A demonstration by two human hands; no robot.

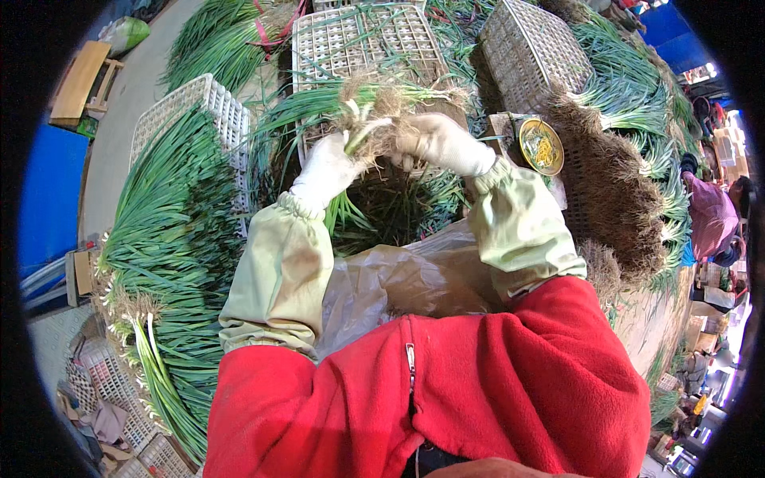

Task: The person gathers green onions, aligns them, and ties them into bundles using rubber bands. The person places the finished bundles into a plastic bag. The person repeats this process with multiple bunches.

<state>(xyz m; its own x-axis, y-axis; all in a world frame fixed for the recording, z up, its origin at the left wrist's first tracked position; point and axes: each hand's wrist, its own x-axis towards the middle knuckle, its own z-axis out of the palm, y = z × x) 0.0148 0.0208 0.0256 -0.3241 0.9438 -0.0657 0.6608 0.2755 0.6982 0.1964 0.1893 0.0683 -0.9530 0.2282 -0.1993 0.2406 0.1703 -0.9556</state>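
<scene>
My left hand (329,167), in a white knit glove, is closed around a few green allium stalks (358,140) with white bases and shaggy brown roots. Their leaves (346,212) hang below the hand. Curled fingers of my right hand (439,143), gloved the same way, are at the root end (388,140); that hand is slightly blurred. Just beyond both hands, more stalks (311,104) lie across an upturned white plastic crate (364,42), roots to the right. Loose trimmed leaves (412,203) lie in the shadow under my hands.
At the left, a large pile of greens (173,239) leans against a white crate (230,125). Rooted bunches (615,197) are stacked on the right, near a round dish of yellow bands (544,146). Clear plastic sheeting (388,275) covers my lap. A person in pink (711,212) is far right.
</scene>
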